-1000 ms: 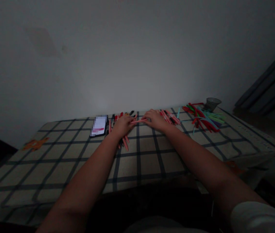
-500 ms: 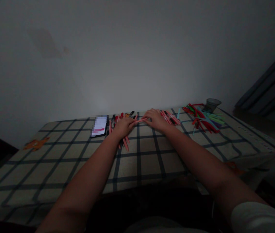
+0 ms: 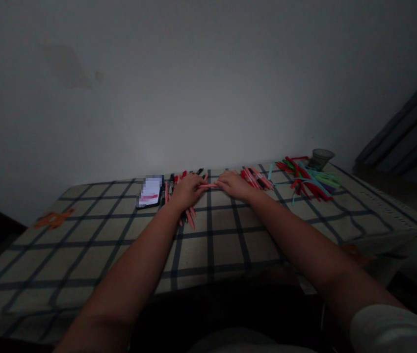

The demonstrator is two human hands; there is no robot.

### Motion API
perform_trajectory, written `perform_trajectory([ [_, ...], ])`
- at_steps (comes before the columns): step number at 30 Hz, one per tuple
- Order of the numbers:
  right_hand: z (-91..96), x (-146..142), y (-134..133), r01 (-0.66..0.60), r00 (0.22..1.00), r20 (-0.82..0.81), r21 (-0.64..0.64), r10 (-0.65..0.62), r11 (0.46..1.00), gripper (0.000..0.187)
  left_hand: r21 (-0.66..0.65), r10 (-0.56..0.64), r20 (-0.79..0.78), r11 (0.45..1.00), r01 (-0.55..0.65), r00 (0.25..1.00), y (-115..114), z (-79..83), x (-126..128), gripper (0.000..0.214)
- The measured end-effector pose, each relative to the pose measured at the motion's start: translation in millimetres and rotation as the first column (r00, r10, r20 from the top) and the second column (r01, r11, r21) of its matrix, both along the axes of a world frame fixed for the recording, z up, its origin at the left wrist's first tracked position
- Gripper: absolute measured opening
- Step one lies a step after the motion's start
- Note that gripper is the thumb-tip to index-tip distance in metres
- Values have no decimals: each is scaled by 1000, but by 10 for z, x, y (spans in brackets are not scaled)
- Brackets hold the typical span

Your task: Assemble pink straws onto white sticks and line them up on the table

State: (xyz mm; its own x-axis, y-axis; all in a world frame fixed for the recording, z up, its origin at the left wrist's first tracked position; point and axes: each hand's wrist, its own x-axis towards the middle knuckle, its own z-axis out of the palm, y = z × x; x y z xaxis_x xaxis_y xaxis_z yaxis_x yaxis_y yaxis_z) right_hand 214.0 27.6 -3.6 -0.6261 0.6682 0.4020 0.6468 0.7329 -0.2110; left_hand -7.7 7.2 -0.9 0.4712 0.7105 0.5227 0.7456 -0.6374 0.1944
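A slim pink pen (image 3: 209, 186) spans the gap between my two hands, lying roughly level just above the table. My left hand (image 3: 187, 191) is closed on its left end, over a loose pile of pens (image 3: 190, 218) in pink, black and red. The fingers of my right hand (image 3: 235, 185) pinch the other end. Behind that hand, to its right, lies a second bunch of pink, red and black pens (image 3: 257, 179). Dim light hides the finer detail of the pen, and my fingers cover both its ends.
A phone (image 3: 150, 191) with a lit screen lies left of the pen pile. Over to the right are red, green and pale blue strips (image 3: 313, 181) beside a dark cup-like container (image 3: 322, 158). A checked cloth (image 3: 226, 245) covers the table, which meets a wall (image 3: 208, 98).
My right hand has shifted slightly and its fingers lie flatter and closer together on the pen. The left hand stays almost in place. The piles look the same.
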Motion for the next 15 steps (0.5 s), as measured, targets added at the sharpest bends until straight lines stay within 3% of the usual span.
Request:
perform_trajectory([
  [6,31,17,-54,58,988,-144,7,-56,998,31,-53,72,-86,996,-77,994,-15,11,-20,29],
  [9,24,8,-36,81,993,-86,1,-81,997,27,-43,63,-87,997,-67,994,-28,15,-7,28],
  [12,4,-6,-9,77,997,-13,-21,-77,997,37,-18,40,-51,999,-41,998,-40,30,7,25],
  [15,4,-2,-17,66,997,-42,-15,-66,998,33,-27,58,-53,998,-59,997,-42,43,4,25],
])
